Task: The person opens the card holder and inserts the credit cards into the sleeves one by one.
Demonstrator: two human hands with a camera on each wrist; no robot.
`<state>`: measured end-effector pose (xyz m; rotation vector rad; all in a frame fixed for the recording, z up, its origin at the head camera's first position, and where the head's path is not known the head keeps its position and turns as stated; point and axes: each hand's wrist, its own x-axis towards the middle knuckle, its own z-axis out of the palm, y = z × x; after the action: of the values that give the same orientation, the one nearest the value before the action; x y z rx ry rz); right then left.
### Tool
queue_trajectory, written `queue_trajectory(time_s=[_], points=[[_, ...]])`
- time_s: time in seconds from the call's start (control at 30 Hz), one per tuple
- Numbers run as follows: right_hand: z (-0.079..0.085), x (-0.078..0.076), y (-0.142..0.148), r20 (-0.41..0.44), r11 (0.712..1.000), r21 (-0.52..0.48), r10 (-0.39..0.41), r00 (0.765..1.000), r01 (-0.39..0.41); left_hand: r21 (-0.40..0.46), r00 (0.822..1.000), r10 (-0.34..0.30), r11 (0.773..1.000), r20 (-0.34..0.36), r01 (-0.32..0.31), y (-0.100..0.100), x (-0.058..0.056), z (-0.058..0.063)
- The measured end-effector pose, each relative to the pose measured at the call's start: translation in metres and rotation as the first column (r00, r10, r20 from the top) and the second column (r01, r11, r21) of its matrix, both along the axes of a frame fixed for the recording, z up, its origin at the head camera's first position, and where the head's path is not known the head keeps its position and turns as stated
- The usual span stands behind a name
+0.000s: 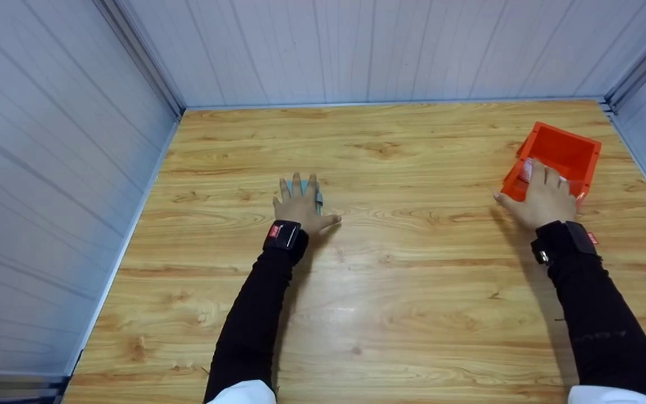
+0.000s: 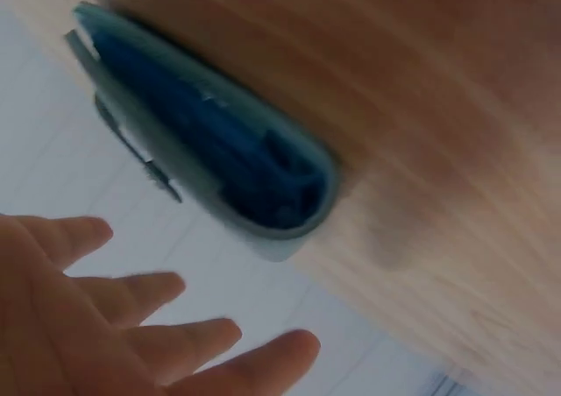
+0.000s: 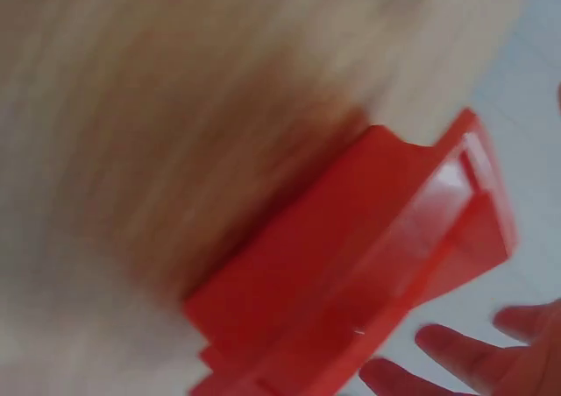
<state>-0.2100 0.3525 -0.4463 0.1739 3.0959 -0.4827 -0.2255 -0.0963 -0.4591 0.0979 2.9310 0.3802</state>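
Observation:
My left hand (image 1: pixel 300 212) is spread with straight fingers over a small teal case (image 1: pixel 319 200) on the table, covering most of it in the head view. The left wrist view shows the case (image 2: pixel 210 142) as a folded cover, rounded at one end, with a dark blue inside and a strap-like clasp on its outer side. Over the near side of an orange-red plastic bin (image 1: pixel 567 147) reaches my right hand (image 1: pixel 544 199), its fingers apart and loosely bent. In the right wrist view the fingertips (image 3: pixel 438 336) show beside the bin's wall, gripping nothing.
The wood-grain tabletop (image 1: pixel 390 269) carries both things, the bin at the far right and the case left of centre. White panel walls (image 1: pixel 345 50) enclose the back, left and right. A small white-and-pink patch (image 1: pixel 526 168) shows at the bin's near left side.

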Motion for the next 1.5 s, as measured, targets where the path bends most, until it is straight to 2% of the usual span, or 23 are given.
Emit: queue_trajectory(time_s=[0.1, 0.23, 0.33, 0.47, 0.63, 0.8, 1.07, 1.3, 1.5], points=[[-0.005, 0.000, 0.006, 0.080, 0.999, 0.025, 0.021, 0.997, -0.023, 0.007, 0.999, 0.001, 1.000, 0.051, -0.001, -0.001, -0.002, -0.002], [-0.008, -0.001, 0.009, 0.159, 0.998, 0.009, 0.056, 0.986, -0.058, 0.025, 0.999, 0.011, 1.000, 0.045, -0.012, -0.001, -0.003, -0.004], [-0.011, -0.001, 0.011, 0.179, 0.996, -0.021, 0.088, 0.980, -0.085, 0.004, 1.000, -0.003, 1.000, 0.017, 0.003, -0.001, -0.003, -0.005], [-0.013, -0.002, 0.014, 0.192, 0.992, -0.041, 0.122, 0.974, -0.116, -0.027, 0.999, -0.035, 0.999, 0.024, 0.036, -0.001, -0.003, -0.005], [-0.016, -0.004, 0.014, 0.151, 0.988, -0.039, 0.156, 0.976, -0.152, -0.029, 0.997, -0.064, 0.997, 0.039, 0.065, -0.002, -0.002, -0.007], [-0.021, -0.001, 0.008, 0.081, 0.984, -0.033, 0.175, 0.981, -0.173, -0.029, 0.995, -0.101, 0.994, 0.025, 0.102, 0.003, 0.007, -0.005], [-0.023, -0.001, -0.005, 0.076, 0.974, -0.012, 0.226, 0.971, -0.226, 0.013, 0.994, -0.100, 0.995, 0.038, 0.099, 0.017, 0.019, -0.002], [-0.021, 0.004, -0.020, 0.041, 0.963, -0.021, 0.269, 0.962, -0.268, 0.023, 0.991, -0.132, 0.991, 0.029, 0.131, 0.028, 0.028, -0.004], [-0.021, 0.008, -0.031, 0.024, 0.955, -0.021, 0.295, 0.955, -0.295, 0.051, 0.987, -0.156, 0.987, 0.048, 0.154, 0.036, 0.036, -0.002]])
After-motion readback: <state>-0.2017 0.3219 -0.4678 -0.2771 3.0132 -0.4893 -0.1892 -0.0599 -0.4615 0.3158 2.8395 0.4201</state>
